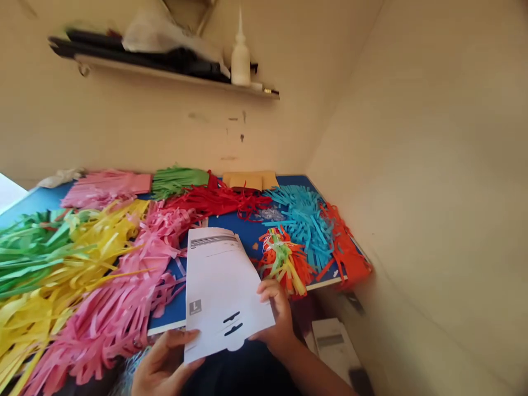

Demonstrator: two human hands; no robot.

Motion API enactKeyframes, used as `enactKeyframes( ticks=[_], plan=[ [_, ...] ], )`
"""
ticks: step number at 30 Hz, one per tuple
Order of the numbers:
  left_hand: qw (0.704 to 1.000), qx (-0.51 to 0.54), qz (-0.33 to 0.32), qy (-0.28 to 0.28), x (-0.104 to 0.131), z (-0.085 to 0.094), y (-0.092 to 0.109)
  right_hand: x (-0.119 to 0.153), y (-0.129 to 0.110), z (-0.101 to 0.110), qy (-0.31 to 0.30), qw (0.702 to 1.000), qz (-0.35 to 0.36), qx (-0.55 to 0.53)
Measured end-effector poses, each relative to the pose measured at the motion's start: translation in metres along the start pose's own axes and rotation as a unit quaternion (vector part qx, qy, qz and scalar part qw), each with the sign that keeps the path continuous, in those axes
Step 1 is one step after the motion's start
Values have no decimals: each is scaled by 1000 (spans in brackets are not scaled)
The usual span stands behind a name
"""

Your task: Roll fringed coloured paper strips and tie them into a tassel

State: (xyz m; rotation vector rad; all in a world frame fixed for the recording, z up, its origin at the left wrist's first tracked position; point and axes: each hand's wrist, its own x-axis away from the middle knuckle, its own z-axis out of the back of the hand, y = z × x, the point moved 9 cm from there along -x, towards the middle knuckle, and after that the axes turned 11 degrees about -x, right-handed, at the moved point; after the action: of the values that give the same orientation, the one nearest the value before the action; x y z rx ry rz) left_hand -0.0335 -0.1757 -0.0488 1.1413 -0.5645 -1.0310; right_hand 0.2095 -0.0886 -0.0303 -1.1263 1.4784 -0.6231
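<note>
In front of me I hold a white cardboard packet (223, 280) with dark printed lines at its far end, a grey square marked "L" and two slots near its close edge. My left hand (167, 360) grips its near left corner, thumb on top. My right hand (276, 316) is closed on its right edge. The packet's far part lies over the blue tabletop (173, 311). Just beyond my right hand rests a multicoloured tassel (284, 258) of orange, yellow and green strips.
Fringed strips cover the table: green (31, 247), yellow (78, 253), pink (119, 297), red (218, 198), blue (303, 220) and orange (346, 247). Brown envelopes (249, 180) lie at the back. A wall shelf (165, 74) holds a white bottle (240, 60). More white packets (336, 349) sit low right.
</note>
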Motion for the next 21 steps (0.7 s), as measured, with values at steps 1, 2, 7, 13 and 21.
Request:
enactKeyframes(
  ticks=[1,2,7,13,21],
  plan=[
    [1000,-2,16,1,0,-2,-10,2,7,3,5,1000,-12,6],
    [999,-1,32,-1,1,-4,-20,3,12,5,-1,1000,-23,11],
    [997,12,81,-11,10,-9,-57,6,30,5,-65,995,-66,32],
    [999,-26,8,33,25,-16,-48,25,40,4,67,990,-126,10],
    [990,-107,-42,78,49,-27,-46,58,79,-11,207,908,-306,-196]
  ],
)
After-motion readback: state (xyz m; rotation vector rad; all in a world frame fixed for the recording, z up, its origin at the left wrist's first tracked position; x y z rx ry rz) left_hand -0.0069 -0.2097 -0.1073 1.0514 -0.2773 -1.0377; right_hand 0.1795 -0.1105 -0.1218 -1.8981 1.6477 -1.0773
